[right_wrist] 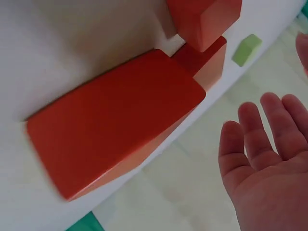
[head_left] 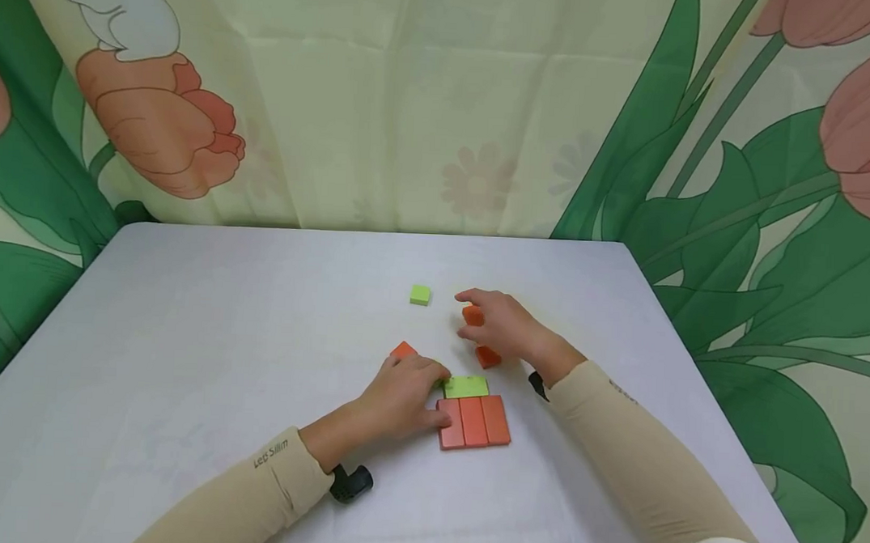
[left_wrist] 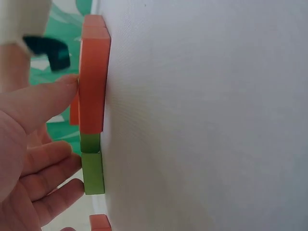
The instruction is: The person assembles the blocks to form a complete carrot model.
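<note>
Orange block [head_left: 473, 314]: under my right grip [head_left: 506, 323], between parted thumb and finger, toward the worktop's [head_left: 221, 335] far edge; long axis unclear (I cover most of it). Right grip: nearer, unclosed. Left grip [head_left: 400, 395]: relaxed, touching a green block [left_wrist: 94, 174].

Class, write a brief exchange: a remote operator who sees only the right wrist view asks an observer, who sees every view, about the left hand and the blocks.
Operator: I can't find the left hand. What is its thumb doing?
Observer: Its thumb rests on the leftmost orange block in a row of three.
Operator: I see one small green block in my view. Is there another?
Observer: Yes. In the head view, a second green block lies on the far side of that row.
</note>
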A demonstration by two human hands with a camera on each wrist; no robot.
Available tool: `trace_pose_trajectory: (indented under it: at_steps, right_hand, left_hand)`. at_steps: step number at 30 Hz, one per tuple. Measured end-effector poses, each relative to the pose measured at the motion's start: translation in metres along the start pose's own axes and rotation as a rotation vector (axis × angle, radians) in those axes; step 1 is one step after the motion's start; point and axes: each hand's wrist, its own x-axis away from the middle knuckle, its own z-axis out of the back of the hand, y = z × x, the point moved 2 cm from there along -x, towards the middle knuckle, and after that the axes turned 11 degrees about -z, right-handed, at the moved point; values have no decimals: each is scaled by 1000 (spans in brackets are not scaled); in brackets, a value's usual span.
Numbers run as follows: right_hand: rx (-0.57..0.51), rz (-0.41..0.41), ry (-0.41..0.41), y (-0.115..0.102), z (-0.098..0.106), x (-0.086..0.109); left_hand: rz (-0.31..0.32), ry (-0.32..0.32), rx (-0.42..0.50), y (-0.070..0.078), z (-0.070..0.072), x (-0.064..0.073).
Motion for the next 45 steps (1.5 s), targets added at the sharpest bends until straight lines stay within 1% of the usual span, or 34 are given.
trace_pose_trajectory:
  at_steps: [3,9,12,16,21,25,28,33,38,40,45]
  right_hand:
    - [-18,-10,-24,-8,-1,-18]
    - [11,2,-13,-20,-6,-49]
    - [15,22,-25,-23,-11,-62]
    - [29,44,-27,-26,-16,-72]
    - [50,53,-40,-31,-18,-77]
    - [53,42,-75,-33,-20,-77]
    - [57,33,-79,-34,-21,-78]
    - [105,48,-46,-37,-22,-80]
    - [186,68,-25,-39,-22,-81]
    - [202,55,-23,-39,-21,-80]
    - [193,21,-19,-37,-16,-76]
  left_hand:
    - [-1,-1,-8,-1,-1,1]
    - [7,-5,-10,-1,0,1]
    - [11,-12,-13,0,0,1]
    - [6,-16,-22,1,-1,1]
    - [5,-14,-42,1,-2,0]
    - [5,-11,-46,1,-2,0]
    - [5,-8,-45,0,-2,0]
    - [5,-7,-41,0,-2,0]
    - [-2,-4,-45,0,-3,0]
    - [-3,-2,-47,0,-3,0]
    - [11,-5,-50,0,-2,0]
